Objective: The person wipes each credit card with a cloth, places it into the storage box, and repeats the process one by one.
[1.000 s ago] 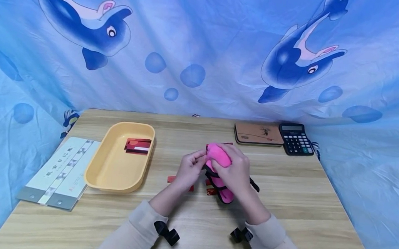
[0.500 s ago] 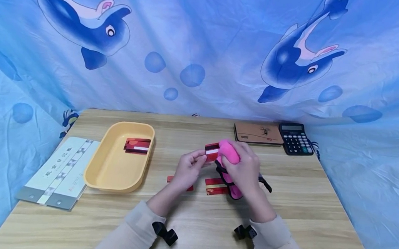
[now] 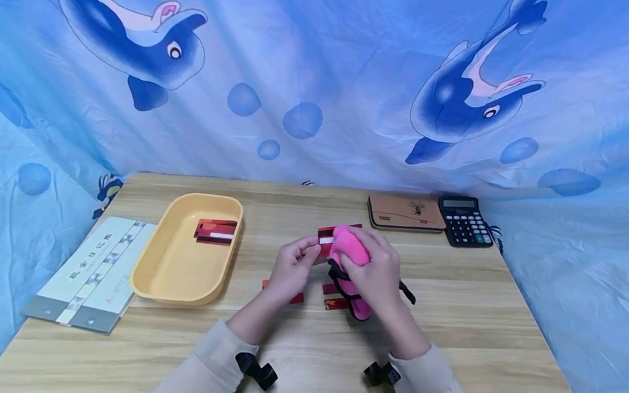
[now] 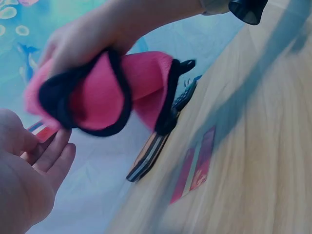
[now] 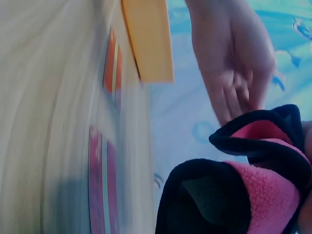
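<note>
While the left hand pinches a red card by its left end between thumb and fingers, the right hand grips a bunched, black-edged pink cloth over the card's right side, above the wooden table. Holding the card by one end presumably leaves the rest of its face free for the cloth, and bunching the cloth likely makes a soft pad; whether it covers both faces cannot be told, as the wrist views are blurred. Two loose cards lie flat nearer the person, the left one partly hidden, the right one beside the cloth's hanging end, probably kept within easy reach. To the left, the yellow tray holds the stacked cards at its far right, perhaps to keep them apart, while the brown wallet and calculator sit far right, seemingly out of the way
</note>
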Demonstrator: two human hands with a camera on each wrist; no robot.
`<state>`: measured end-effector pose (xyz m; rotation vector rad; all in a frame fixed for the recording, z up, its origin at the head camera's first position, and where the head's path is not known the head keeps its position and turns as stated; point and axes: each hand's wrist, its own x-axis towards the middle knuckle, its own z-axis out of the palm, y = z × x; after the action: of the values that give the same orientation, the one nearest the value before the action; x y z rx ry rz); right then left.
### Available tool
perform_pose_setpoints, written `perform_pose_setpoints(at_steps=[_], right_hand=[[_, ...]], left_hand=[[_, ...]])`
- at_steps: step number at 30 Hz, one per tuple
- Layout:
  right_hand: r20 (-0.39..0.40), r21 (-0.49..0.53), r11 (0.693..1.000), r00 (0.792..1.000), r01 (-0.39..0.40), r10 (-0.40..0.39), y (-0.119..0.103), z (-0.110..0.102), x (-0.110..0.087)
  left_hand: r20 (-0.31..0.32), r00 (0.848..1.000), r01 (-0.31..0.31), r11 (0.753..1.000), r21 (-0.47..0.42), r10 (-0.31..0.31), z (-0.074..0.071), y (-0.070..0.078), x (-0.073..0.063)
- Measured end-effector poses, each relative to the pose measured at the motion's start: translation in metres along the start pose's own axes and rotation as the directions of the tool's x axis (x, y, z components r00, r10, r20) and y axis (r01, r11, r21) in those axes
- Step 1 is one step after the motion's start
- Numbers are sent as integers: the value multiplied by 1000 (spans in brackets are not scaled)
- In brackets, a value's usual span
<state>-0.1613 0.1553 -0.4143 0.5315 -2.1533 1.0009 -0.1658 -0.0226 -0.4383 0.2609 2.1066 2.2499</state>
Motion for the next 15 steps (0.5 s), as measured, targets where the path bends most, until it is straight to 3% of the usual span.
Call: perform_pose_setpoints(at_steps=[5,12,15], right_hand=[[-58,-54,998,997,-43,40,9,-3,1],[3,24,999,1000,28,-28,-12,13,-4],[-2,27,999,999,36,-36,-15,14,-5]], left_hand=[[-5,1000,-12,999,-42,12,-4,2,-2],[32,995,-97,987,131,94,2,-1,-3],[25,995,-100,986,135,98,1,-2,-4]])
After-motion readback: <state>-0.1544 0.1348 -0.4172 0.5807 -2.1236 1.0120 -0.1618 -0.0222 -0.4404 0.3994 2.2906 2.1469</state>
